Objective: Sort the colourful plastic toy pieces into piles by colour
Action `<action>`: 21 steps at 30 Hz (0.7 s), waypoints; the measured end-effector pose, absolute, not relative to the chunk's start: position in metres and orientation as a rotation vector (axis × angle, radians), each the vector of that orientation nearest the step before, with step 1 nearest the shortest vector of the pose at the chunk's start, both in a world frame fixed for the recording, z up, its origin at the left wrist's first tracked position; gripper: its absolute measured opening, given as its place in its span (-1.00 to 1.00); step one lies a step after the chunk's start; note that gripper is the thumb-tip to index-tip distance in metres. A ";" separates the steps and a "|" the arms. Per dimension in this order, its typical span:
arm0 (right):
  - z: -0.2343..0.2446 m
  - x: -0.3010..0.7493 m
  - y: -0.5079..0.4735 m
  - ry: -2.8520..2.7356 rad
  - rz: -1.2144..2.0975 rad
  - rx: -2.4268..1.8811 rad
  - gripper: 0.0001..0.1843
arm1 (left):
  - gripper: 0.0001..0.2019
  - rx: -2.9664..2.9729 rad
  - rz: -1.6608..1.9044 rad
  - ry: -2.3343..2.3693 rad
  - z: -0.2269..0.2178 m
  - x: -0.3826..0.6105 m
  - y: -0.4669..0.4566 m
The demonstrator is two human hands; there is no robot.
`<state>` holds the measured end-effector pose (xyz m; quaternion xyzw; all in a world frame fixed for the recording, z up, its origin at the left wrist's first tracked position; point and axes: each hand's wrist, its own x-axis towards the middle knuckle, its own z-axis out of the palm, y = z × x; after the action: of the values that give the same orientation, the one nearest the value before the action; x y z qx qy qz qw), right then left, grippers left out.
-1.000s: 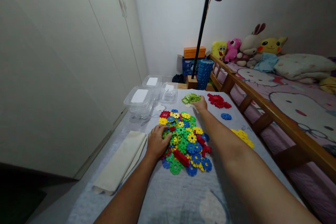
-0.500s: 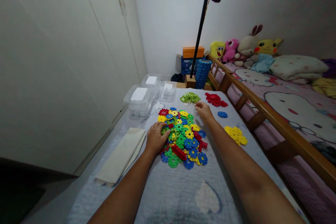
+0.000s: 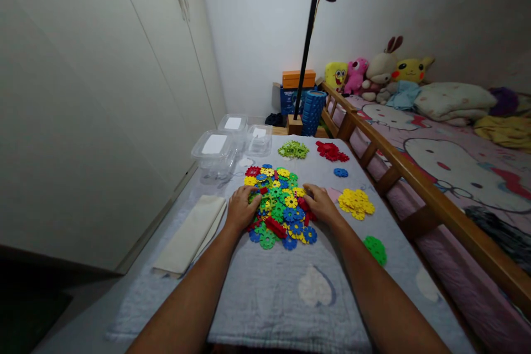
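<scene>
A heap of mixed plastic flower discs (image 3: pixel 279 204) in red, yellow, green and blue lies in the middle of a grey cloth-covered table (image 3: pixel 265 298). My left hand (image 3: pixel 241 209) rests on the heap's left edge, fingers curled onto the pieces. At the heap's right edge my right hand (image 3: pixel 320 204) lies with its fingers bent over the discs. What either hand grips, if anything, is hidden. Sorted piles lie around: light green (image 3: pixel 293 149), red (image 3: pixel 331 151), blue (image 3: pixel 341 172), yellow (image 3: pixel 355 201) and dark green (image 3: pixel 375 249).
Clear plastic containers (image 3: pixel 215 152) stand at the table's far left. A folded cream cloth (image 3: pixel 191 235) lies left of the heap. A wooden bed rail (image 3: pixel 415 182) runs along the right; plush toys (image 3: pixel 373 72) sit on the bed. White wardrobe doors fill the left.
My right hand drew back from the light green pile at the far end to the right edge of the mixed heap. The view tilted down, showing a dark green pile.
</scene>
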<state>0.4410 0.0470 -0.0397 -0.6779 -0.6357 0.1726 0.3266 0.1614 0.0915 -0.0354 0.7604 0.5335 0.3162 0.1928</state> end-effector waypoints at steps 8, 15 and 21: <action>-0.046 0.440 0.054 -1.667 0.430 -1.766 -0.54 | -0.73 2.144 0.903 1.502 -0.038 0.161 0.093; -0.045 0.442 0.055 -1.738 0.360 -1.808 -0.66 | -0.73 2.155 0.918 1.488 -0.042 0.160 0.095; -0.045 0.440 0.054 -1.742 0.332 -1.715 -0.79 | -0.71 2.140 0.909 1.492 -0.047 0.158 0.097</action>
<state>0.4405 0.0541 -0.0453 -0.6559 -0.6665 0.1269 0.3310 0.1584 0.0975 -0.0472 0.7607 0.5305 0.3231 0.1885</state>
